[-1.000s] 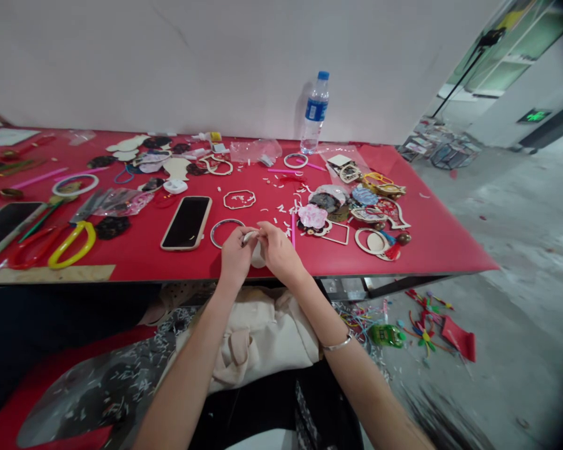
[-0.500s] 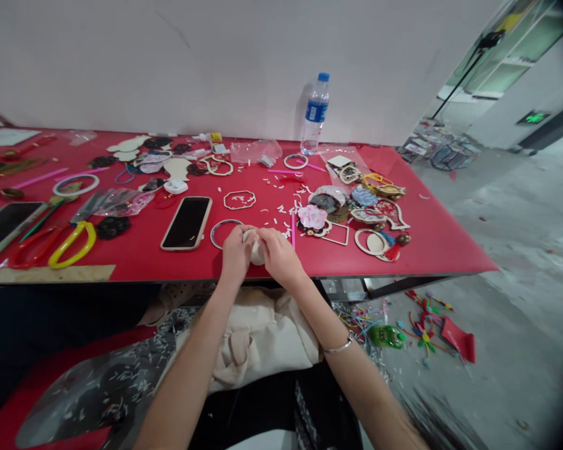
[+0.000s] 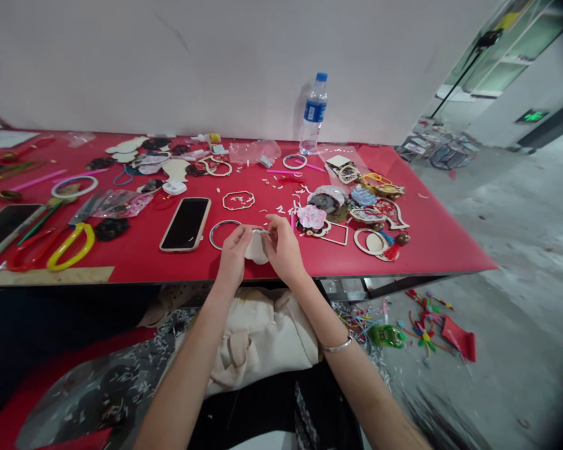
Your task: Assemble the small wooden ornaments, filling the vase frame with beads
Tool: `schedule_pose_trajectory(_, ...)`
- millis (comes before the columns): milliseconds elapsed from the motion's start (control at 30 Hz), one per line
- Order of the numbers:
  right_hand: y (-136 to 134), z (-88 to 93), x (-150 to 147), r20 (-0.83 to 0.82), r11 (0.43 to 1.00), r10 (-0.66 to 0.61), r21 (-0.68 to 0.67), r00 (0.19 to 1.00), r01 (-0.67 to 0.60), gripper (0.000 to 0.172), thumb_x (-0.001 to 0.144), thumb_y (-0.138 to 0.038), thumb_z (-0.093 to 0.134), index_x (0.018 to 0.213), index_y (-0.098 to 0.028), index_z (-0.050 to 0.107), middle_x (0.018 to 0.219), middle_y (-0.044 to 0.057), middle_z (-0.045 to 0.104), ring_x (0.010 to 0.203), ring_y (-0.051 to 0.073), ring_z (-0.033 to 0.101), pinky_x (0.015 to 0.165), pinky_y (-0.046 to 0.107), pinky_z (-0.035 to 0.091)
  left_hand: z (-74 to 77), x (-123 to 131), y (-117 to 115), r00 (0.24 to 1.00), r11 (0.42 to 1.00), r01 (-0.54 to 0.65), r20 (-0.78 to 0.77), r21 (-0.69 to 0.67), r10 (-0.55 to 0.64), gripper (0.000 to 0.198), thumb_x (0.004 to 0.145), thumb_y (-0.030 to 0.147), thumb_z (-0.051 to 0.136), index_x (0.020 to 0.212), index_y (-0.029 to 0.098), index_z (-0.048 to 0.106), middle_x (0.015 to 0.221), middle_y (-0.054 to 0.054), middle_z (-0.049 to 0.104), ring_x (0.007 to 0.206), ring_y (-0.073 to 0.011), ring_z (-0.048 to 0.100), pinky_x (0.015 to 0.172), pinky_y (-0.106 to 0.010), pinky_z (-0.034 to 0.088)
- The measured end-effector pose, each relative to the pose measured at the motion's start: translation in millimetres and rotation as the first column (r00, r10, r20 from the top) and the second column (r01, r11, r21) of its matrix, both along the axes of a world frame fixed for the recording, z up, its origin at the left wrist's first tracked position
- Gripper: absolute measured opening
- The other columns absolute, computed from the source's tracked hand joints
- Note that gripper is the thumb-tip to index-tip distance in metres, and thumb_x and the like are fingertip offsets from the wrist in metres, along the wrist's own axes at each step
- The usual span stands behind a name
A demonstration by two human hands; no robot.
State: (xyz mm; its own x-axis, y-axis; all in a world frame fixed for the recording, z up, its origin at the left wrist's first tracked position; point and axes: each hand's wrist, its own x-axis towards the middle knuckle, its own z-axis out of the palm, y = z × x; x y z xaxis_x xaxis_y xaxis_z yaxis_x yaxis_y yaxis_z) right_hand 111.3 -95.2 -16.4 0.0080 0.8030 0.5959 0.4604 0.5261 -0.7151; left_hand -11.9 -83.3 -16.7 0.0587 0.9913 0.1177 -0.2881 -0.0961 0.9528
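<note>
Over the front edge of the table, a small cream-white flat piece with a rounded outline (image 3: 257,249) is between my two hands. My left hand (image 3: 233,255) is closed on its left side, thumb and fingers pinching it. At its upper right edge, my right hand (image 3: 284,251) is closed in a pinch; something thin and pale shows at the fingertips, too small to name. Just behind my left hand lies a pale ring (image 3: 219,234). To the left is a phone (image 3: 186,225) with a dark screen.
A water bottle (image 3: 314,114) stands by the wall. Yellow-handled scissors (image 3: 70,247) lie on the left. Several ornaments, including a pink flower piece (image 3: 311,217), are heaped on the right. White scraps dot the red table (image 3: 431,231). Another person's dark-clothed leg (image 3: 65,337) is at lower left.
My right hand has lifted slightly and drawn its fingertips to the upper right of the white piece, baring more of its face. My left hand keeps its hold.
</note>
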Motion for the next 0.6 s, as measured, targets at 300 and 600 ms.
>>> schedule_pose_trajectory(300,-3.8,6.6,2.1,-0.309,0.994,-0.015,-0.105,0.951,-0.018,0.033,0.087,-0.023,0.051,0.117,-0.019,0.036,0.082,0.000,0.058,0.073,0.011,0.057,0.075,0.027,0.048,-1.6,1.1,1.5,0.998,0.998,-0.061,0.012,-0.031,0.061,0.023,0.079,0.040,0.065,0.085,0.018,0.067,0.079,-0.003,0.069,0.070,-0.0149,0.064,0.062,-0.023,0.047)
schedule_pose_trajectory(600,-9.3,8.9,3.7,-0.354,0.976,-0.106,-0.214,0.929,0.030,0.024,0.094,-0.041,0.040,0.092,-0.021,0.052,0.075,0.000,0.064,0.063,0.011,0.059,0.062,0.023,0.048,-0.6,1.5,1.6,0.998,0.998,-0.060,-0.009,-0.032,0.060,0.026,0.079,0.043,0.064,0.086,0.017,0.065,0.081,-0.004,0.070,0.075,-0.0172,0.066,0.061,-0.024,0.047)
